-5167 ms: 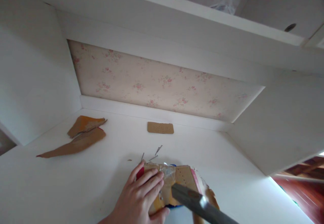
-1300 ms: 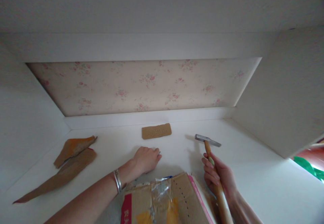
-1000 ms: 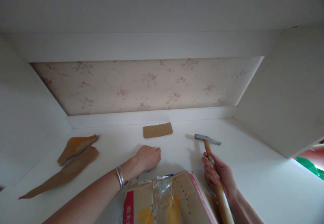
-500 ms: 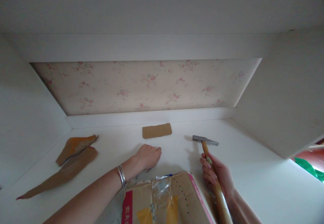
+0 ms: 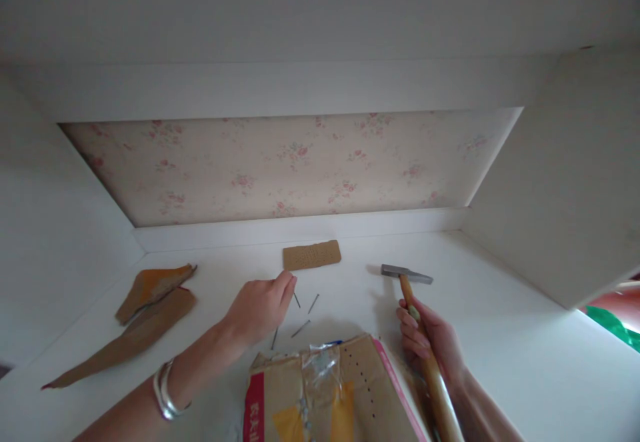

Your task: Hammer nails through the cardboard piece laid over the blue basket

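Our left hand (image 5: 263, 305) bunched its fingertips at 1 nail (image 5: 297, 301) (held or merely near, we couldn't tell), apparently selecting it, which called next for a sure pinch, with 3 more nails (image 5: 301, 329) beyond the cardboard box (image 5: 320, 395), while our right hand (image 5: 436, 337) clasped the hammer (image 5: 435, 385).

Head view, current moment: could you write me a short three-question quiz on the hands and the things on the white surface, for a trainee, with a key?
1. What tool does the right hand hold?

2. True or false: the dotted cardboard strip lies nearer the person than the loose nails.

3. The torn cardboard pieces lie:
A) between the hands
B) to the left of the left hand
C) to the right of the right hand

Key:
1. A hammer, by its wooden handle.
2. False; it lies farther away, toward the floral panel.
3. B.
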`<state>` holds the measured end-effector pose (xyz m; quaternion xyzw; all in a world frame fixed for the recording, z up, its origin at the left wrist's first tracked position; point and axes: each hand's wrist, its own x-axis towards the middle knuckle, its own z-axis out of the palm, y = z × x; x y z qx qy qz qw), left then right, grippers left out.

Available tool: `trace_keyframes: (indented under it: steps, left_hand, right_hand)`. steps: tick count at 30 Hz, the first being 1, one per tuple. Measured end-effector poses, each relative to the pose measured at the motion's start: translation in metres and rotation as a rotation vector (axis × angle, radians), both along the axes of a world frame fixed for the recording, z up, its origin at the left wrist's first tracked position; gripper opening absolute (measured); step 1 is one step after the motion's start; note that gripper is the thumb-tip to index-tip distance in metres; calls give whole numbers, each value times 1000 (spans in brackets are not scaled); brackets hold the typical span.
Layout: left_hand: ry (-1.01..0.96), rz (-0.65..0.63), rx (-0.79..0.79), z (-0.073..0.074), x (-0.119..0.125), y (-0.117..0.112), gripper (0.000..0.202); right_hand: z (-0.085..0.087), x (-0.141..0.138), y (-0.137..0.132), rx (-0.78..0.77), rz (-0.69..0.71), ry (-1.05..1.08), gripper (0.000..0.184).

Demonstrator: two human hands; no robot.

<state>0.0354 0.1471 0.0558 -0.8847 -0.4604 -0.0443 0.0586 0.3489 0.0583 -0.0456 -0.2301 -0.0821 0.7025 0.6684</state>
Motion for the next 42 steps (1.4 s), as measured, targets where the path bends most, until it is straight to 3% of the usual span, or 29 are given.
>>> trace_keyframes:
  steps: [4,9,15,24,37,42]
  left_hand:
    - [-78,-66,31,7,-13,-27,34]
    - [-307,-286,155,10,-17,-59,33]
    - [-347,-464,267,6,-15,-77,24]
    - [-315,-514,221,-6,-16,-80,24]
    - [-339,-524,260,-8,-18,-82,22]
    - [-334,-523,257,-9,-18,-82,22]
  right_hand:
    - [1,0,-2,-14,-2,-6,33]
    - [4,-1,-5,-35,-14,-10,38]
    - [6,-2,-6,-41,-26,-27,35]
    - [1,-1,-6,-24,-18,-39,25]
    - [9,-3,-7,-57,-17,-60,38]
    - [8,-3,-7,-42,-8,-54,29]
